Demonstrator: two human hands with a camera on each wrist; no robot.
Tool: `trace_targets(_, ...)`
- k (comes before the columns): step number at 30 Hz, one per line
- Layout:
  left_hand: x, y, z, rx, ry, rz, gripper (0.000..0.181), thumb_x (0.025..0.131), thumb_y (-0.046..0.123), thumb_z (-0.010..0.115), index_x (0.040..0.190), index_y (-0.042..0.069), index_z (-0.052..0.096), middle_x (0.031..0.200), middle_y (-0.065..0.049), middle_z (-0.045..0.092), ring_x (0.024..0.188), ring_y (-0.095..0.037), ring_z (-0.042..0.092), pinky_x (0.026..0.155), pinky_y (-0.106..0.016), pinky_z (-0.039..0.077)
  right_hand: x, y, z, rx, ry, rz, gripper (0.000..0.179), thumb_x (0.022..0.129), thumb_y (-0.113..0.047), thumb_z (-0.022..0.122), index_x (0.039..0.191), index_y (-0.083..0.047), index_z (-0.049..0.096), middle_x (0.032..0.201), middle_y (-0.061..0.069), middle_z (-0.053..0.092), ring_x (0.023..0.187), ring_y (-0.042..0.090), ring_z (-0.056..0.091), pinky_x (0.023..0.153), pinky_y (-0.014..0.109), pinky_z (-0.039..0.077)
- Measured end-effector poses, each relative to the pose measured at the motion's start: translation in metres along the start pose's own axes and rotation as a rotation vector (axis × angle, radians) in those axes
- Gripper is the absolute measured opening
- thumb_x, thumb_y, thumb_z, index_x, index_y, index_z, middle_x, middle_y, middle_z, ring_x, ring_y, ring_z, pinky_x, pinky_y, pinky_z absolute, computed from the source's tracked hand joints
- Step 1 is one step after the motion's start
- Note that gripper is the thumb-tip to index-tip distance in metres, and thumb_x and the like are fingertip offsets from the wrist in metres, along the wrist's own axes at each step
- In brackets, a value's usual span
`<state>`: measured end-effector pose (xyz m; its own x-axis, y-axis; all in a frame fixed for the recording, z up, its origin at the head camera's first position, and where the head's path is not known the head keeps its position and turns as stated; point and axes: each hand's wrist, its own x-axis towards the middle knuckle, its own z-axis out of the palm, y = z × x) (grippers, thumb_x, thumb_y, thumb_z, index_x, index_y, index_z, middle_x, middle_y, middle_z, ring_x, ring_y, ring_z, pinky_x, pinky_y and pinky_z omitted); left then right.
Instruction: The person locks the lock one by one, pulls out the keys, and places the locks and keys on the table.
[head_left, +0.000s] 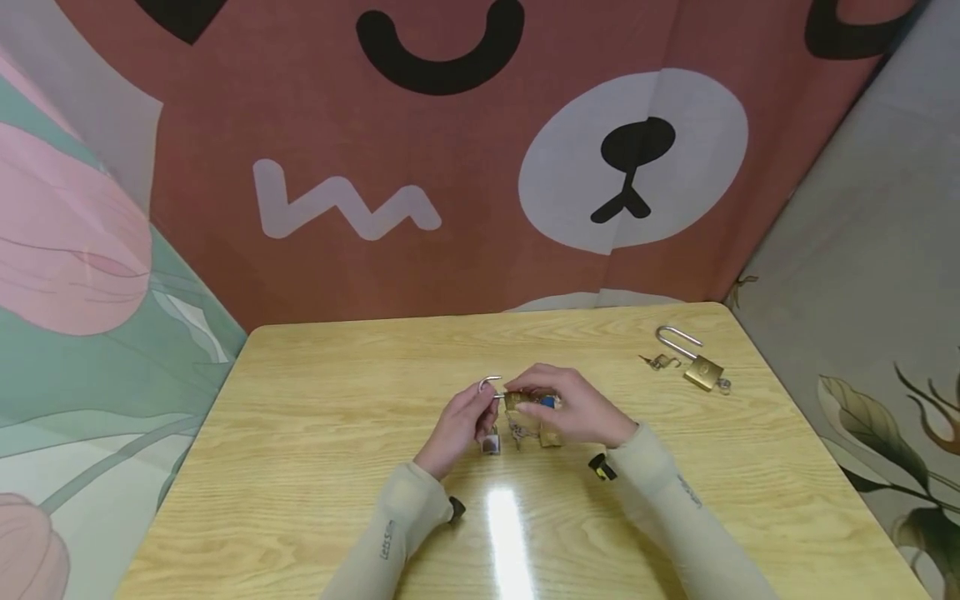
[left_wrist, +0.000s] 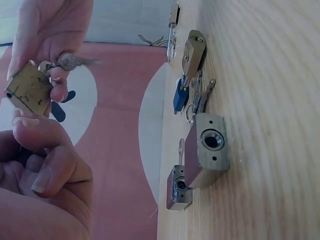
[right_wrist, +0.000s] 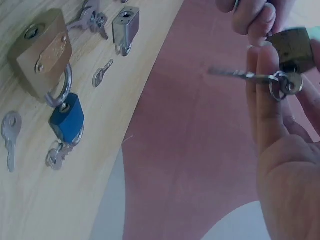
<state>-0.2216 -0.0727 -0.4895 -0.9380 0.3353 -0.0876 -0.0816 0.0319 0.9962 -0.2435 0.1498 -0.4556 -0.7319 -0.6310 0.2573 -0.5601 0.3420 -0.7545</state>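
Note:
A brass padlock is held up between both hands, its shackle out on the left side. My left hand grips the shackle, which the fingers mostly hide in the left wrist view. With thumb and fingers, my right hand pinches the brass body. From the keyhole end hang keys on a ring, beside the right fingers. Below the hands, a silver padlock, a larger brass padlock and a blue padlock lie on the table, the last two linked by the brass one's shackle.
Loose keys lie among the padlocks, along with a key bunch. At the table's back right are an open brass padlock with a long shackle and a small key bunch. Printed cloth hangs behind the table.

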Motion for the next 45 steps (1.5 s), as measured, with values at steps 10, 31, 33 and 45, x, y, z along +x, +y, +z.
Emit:
trace_targets(10,-0.001,0.000,0.008,0.049,-0.047,0.031,0.042,0.114,0.032,0.038,0.101,-0.006,0.052,0.076,0.001,0.048,0.063,-0.011,0.042,0.056,-0.020,0.040,-0.001,0.005,0.003,0.269,0.055,0.242,0.026,0.106,-0.016,0.060,0.123,0.001,0.069,0.103,0.017,0.074,0.078,0.026,0.074,0.077,0.046,0.063)
trace_targets(31,0.003,0.002,0.020,0.348,0.149,0.273,0.045,0.115,0.031,0.037,0.076,0.010,0.048,0.060,0.004,0.041,0.053,-0.008,0.038,0.053,-0.024,0.035,0.000,-0.003,0.007,0.379,0.082,0.189,0.020,0.103,-0.011,0.064,0.117,0.002,0.072,0.085,0.015,0.070,0.061,0.023,0.067,0.058,0.038,0.061)
trace_targets(33,0.004,0.004,0.021,0.388,0.156,0.295,0.045,0.115,0.031,0.036,0.076,0.012,0.047,0.062,0.005,0.039,0.054,-0.007,0.035,0.053,-0.024,0.034,0.001,-0.002,0.008,0.389,0.091,0.175,0.019,0.103,-0.010,0.065,0.116,0.001,0.072,0.085,0.014,0.070,0.060,0.020,0.067,0.057,0.039,0.061)
trace_targets(45,0.002,-0.005,0.020,0.418,0.159,0.240,0.050,0.115,0.041,0.031,0.084,0.007,0.051,0.063,0.004,0.044,0.054,-0.008,0.042,0.052,-0.025,0.039,-0.001,-0.001,0.015,0.347,0.103,0.213,0.023,0.102,-0.013,0.067,0.122,-0.003,0.072,0.086,0.011,0.072,0.065,0.030,0.069,0.062,0.047,0.062)
